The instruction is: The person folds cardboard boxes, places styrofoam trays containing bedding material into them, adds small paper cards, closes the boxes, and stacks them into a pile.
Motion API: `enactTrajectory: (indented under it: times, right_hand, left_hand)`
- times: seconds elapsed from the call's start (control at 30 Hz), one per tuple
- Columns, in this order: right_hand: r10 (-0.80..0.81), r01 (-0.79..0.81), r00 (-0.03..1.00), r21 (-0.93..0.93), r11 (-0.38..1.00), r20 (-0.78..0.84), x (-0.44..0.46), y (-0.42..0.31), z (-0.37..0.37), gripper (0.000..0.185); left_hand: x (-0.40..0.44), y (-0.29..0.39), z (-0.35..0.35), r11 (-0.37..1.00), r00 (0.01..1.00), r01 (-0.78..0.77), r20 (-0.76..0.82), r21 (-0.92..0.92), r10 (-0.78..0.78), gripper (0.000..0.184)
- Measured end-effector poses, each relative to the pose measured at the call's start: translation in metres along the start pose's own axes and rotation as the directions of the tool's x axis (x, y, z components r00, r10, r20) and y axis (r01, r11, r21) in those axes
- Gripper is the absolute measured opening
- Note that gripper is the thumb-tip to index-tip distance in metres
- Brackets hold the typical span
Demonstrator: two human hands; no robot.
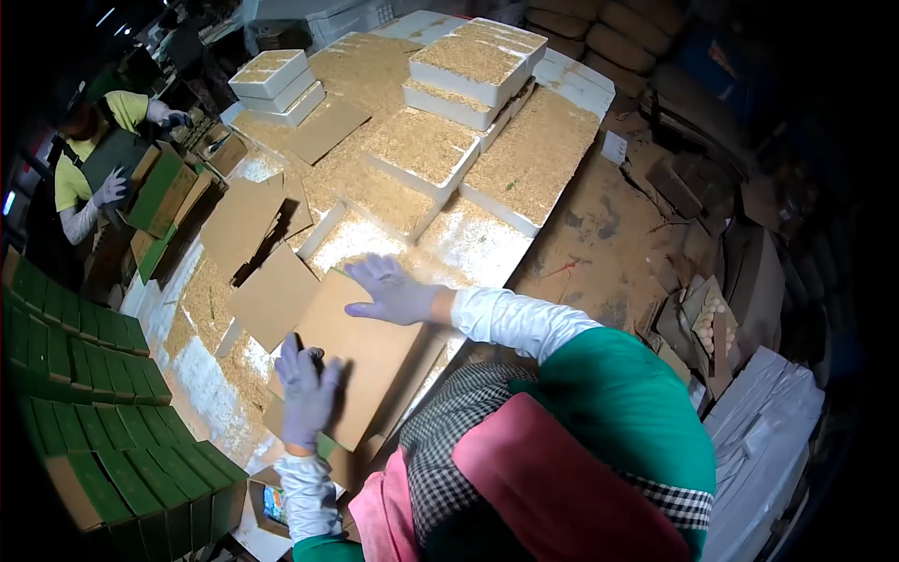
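A brown cardboard box (351,361) lies at the near edge of the table, its plain face up. My right hand (389,290), in a pale glove, rests on the far end of that face with its fingers spread. At the box's left side is my left hand (307,389), gloved too, its fingers apart and pointing away from me. Neither hand is closed on anything. Just beyond the box lies a flat cardboard piece (272,298). White foam trays (421,145) filled with sawdust-like material stand farther back.
Green boxes (122,478) are stacked at the left. A co-worker (89,159) handles a green and brown box (159,192) at the upper left. More foam trays (478,61) are piled at the back. Cardboard scraps (674,183) and white sheets (763,445) lie at the right.
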State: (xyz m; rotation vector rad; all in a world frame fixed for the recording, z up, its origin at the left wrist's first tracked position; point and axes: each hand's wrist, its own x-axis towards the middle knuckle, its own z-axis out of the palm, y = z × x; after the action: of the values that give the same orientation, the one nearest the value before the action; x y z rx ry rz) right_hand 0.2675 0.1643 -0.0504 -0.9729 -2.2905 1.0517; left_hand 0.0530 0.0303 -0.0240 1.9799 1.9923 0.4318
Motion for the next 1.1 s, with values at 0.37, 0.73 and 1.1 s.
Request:
enactTrajectory:
  times: [0.37, 0.73, 1.1]
  right_hand:
    - [-0.400, 0.226, 0.794, 0.388, 0.893, 0.458, -0.002, -0.136, -0.021, 0.083]
    - [0.026, 0.104, 0.928, 0.325, 0.940, -0.372, 0.047, 0.035, -0.033, 0.034]
    - [0.839, -0.355, 0.355, 0.771, 0.529, -0.412, 0.080, 0.214, -0.093, 0.093]
  left_hand:
    - [-0.166, -0.195, 0.080, 0.624, 0.950, 0.061, -0.147, -0.779, -0.276, 0.057]
    - [-0.103, -0.065, 0.063, 0.683, 0.580, 0.452, -0.393, -0.574, -0.714, 0.069]
    - [-0.092, -0.054, 0.052, 0.639, 0.560, 0.477, -0.352, -0.603, -0.750, 0.065]
